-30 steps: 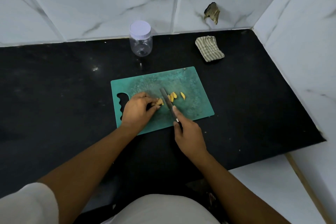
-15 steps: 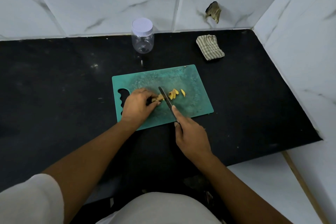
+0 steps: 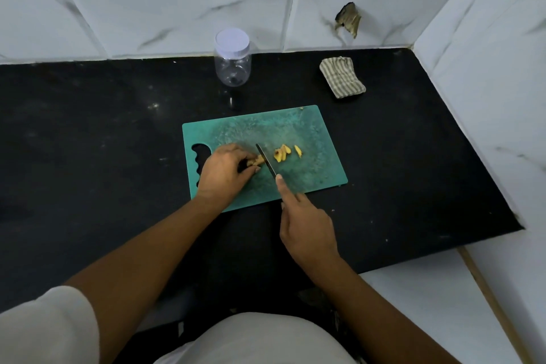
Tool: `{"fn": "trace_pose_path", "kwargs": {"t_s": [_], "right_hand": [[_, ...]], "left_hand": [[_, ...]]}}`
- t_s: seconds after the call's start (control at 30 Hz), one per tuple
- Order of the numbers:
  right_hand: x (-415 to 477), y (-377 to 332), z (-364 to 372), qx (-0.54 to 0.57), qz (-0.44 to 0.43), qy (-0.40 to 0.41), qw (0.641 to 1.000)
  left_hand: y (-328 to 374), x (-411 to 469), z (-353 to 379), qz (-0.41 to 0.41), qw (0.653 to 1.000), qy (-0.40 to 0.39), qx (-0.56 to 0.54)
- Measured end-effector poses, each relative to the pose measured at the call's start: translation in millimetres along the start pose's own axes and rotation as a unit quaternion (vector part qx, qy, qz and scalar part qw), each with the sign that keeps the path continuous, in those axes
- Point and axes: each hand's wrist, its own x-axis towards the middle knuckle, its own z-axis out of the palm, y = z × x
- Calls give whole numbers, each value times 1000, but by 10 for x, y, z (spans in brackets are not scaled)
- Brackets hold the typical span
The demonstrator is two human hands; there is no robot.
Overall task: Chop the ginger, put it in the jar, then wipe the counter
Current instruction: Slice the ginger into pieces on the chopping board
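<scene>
Black stone made up the bench (image 3: 88, 142). It lay unwiped, with pale specks scattered over it, so the last step of the task was not yet begun. Green and scuffed, the cutting board (image 3: 295, 133) sat in the middle of it and carried all the work.

The left grip (image 3: 224, 171) was curled over the ginger root (image 3: 259, 160) near the board's handle end, pinning it down with only a short stub showing past the fingertips. The right grip (image 3: 307, 230) was closed round the handle of the knife (image 3: 266, 161), forefinger stretched along the spine. The blade stood at the stub's cut end, touching it or just beside it; I could not tell which.

The jar (image 3: 232, 66) stood at the back of the bench near the wall, well apart from the board. Its white lid (image 3: 232, 41) was on and no ginger showed inside, so the filling was also to come. The striped cloth (image 3: 342, 77) lay folded at the back right, touched by neither hand.

Smallest of all, a little heap of ginger slices (image 3: 282, 153) lay just right of the blade, with one slice (image 3: 297, 151) a little apart from it. I judged the chopping to be under way but unfinished, with the stub left to cut.
</scene>
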Motion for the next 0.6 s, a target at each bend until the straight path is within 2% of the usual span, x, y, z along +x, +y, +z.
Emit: {"fn": "trace_pose_path", "kwargs": {"t_s": [0.23,0.6], "right_hand": [[-65,-46,38,-51,20,-18,998],[84,-81,59,-64,35,-41,996]], "left_hand": [[-25,-18,-6,-3,1000,-2,-19],[-38,8,-7,0,999,-9,-33]]}}
